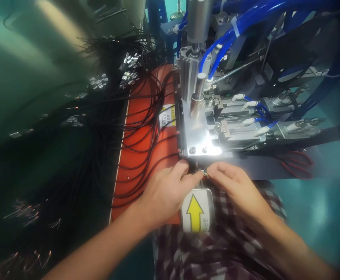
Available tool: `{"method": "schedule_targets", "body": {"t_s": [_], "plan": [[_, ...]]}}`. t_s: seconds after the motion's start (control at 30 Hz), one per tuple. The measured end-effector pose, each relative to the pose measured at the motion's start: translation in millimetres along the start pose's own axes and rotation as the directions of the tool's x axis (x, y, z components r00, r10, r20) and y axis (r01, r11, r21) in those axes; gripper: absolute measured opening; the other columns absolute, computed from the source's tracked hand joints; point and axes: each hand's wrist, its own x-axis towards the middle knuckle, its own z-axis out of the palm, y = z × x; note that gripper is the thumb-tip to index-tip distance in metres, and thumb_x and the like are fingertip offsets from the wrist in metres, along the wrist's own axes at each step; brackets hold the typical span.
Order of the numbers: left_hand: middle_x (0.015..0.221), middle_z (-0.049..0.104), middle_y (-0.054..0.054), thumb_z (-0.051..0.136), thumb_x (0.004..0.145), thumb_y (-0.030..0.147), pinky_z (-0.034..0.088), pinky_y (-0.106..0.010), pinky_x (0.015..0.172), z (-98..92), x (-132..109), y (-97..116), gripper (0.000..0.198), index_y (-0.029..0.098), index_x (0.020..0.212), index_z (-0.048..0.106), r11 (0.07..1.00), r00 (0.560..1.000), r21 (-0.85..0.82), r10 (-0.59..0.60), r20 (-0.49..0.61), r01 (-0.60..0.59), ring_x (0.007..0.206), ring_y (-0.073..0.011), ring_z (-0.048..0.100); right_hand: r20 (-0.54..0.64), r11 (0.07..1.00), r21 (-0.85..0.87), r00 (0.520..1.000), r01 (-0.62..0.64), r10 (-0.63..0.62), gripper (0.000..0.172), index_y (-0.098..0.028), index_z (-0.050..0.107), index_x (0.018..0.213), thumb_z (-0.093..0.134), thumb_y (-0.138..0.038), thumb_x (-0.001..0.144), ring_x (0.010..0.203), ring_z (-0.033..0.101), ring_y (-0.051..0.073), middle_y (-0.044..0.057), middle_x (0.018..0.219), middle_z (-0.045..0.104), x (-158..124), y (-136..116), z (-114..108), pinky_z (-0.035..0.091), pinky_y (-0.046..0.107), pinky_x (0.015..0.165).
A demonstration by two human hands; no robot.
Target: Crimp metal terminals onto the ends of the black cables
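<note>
My two hands meet in the middle, right at the front edge of the machine. My left hand [165,192] lies flat with its knuckles up, and its thumb and first finger pinch together at the tip. My right hand [236,186] comes in from the other side and pinches too. Between the fingertips I see a tiny shiny bit [205,172], and both hands seem to be squeezed on it. It is too small for me to tell what it is. It sits just under the bright metal plate [200,136], touching or almost touching its edge. My left arm reaches in from low on the left, and my right arm comes from low on the right. Both arms are bare and bent in toward each other. Just below my hands is a white sign with a yellow arrow [195,212] that points up at the plate. Under my left hand is an orange mat [142,136]. Many thin black wires [134,116] lie across the mat in loops and run off to the left into a big dark pile. Some of those wires have small silver ends [129,62]. On the plate stands a round metal post [197,99]. Behind it are blue hoses [245,19] that curve up and away. My checked shirt [216,249] shows at the bottom.
</note>
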Motion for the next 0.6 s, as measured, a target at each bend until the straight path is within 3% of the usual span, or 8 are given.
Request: {"method": "schedule_targets", "body": {"t_s": [0.17,0.37,0.6], "plan": [[0.08,0.053,-0.005,0.035,0.092,0.016,0.044,-0.023,0.054,0.2,-0.2,-0.8,0.037,0.021,0.117,0.062,1.0,1.0,-0.011,0.01,-0.015,-0.01,0.063,-0.0138,0.054,0.002,0.999,-0.005,0.999,-0.047,0.047,0.026,-0.018,0.052,0.061,0.059,-0.037,0.077,0.052,0.034,0.011,-0.004,0.055,0.039,1.2,-1.6,-1.4,0.028,0.023,0.046],[0.081,0.052,-0.005,0.034,0.092,0.017,0.044,-0.023,0.054,1.2,-1.5,-1.2,0.037,0.021,0.117,0.061,1.0,0.999,-0.012,0.015,-0.029,-0.016,0.064,-0.0138,0.054,-0.012,0.992,-0.127,1.0,0.014,-0.016,0.025,-0.018,0.053,0.065,0.056,-0.037,0.081,0.056,0.037,0.012,-0.002,0.06,0.043,-2.4,-7.1,-0.5,0.032,0.025,0.05],[0.081,0.052,-0.005,0.034,0.092,0.016,0.044,-0.023,0.053,2.7,-1.5,-1.9,0.037,0.02,0.117,0.061,0.999,0.998,-0.031,0.022,-0.062,-0.024,0.063,-0.0134,0.054,0.0,0.985,-0.131,0.994,0.111,-0.112,0.023,-0.018,0.052,0.067,0.054,-0.034,0.084,0.06,0.04,0.013,-0.002,0.064,0.045,-3.4,-2.0,-0.3,0.035,0.025,0.053]]}}
